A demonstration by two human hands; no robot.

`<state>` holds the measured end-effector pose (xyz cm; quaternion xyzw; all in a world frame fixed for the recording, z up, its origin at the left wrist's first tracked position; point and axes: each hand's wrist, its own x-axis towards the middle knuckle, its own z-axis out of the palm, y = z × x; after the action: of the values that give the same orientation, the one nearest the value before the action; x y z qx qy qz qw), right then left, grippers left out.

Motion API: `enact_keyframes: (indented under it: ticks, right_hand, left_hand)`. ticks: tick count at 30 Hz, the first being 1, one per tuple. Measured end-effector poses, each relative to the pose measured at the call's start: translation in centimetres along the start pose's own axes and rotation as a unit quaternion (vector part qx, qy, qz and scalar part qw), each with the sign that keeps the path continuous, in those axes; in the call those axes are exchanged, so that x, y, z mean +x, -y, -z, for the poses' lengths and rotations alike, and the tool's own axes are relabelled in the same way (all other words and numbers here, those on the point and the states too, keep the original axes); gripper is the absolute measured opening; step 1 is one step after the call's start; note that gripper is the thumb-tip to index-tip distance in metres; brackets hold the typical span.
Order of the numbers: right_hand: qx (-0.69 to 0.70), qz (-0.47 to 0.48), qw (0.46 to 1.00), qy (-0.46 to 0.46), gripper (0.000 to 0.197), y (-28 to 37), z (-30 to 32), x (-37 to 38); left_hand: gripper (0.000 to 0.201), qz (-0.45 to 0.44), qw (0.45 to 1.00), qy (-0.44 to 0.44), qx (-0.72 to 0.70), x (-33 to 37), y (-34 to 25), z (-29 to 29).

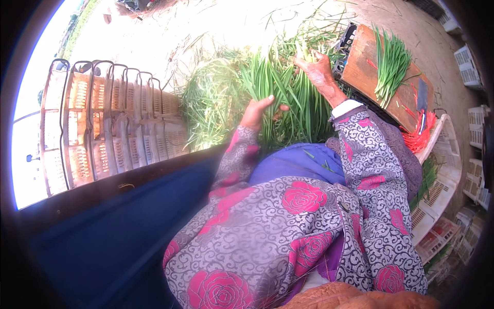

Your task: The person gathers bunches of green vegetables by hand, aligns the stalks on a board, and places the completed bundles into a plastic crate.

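Probably sorting: left of the wooden board (pixel 358 64), the left hand (pixel 256 112) and right hand (pixel 320 77) grasp green leaves (pixel 301 103); next needs careful evening.

Left hand (pixel 254 112) partly hidden by green leaves (pixel 267 74); dark thing (pixel 135 4) cut off by top edge, kind unclear.

Was identifiable as an open-air produce-packing yard (pixel 423 32): lined left and right with slatted crates (pixel 80 98), heaped with long green leaves (pixel 309 110), sunlit at far left.
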<state>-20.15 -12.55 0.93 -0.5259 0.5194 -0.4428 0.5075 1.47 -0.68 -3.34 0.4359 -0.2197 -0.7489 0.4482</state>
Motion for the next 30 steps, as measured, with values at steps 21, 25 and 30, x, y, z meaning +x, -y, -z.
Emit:
enact_keyframes:
  ticks: [21,25,30]
  right_hand:
    - [-0.028,0.072,0.995,0.066,0.033,3.2,-0.9,-0.7]
    - [0.035,0.018,0.997,0.065,0.03,2.5,-1.0,-0.6]
    - [-0.102,0.06,0.993,0.001,0.03,-0.1,0.8,1.4]
  left_hand:
    - [0.039,-0.031,0.996,-0.008,0.082,-1.6,-0.9,-2.5]
    - [0.041,-0.022,0.996,-0.011,0.086,-1.2,-0.6,-1.2]
    - [0.046,-0.042,0.997,-0.052,-0.022,1.0,0.9,1.7]
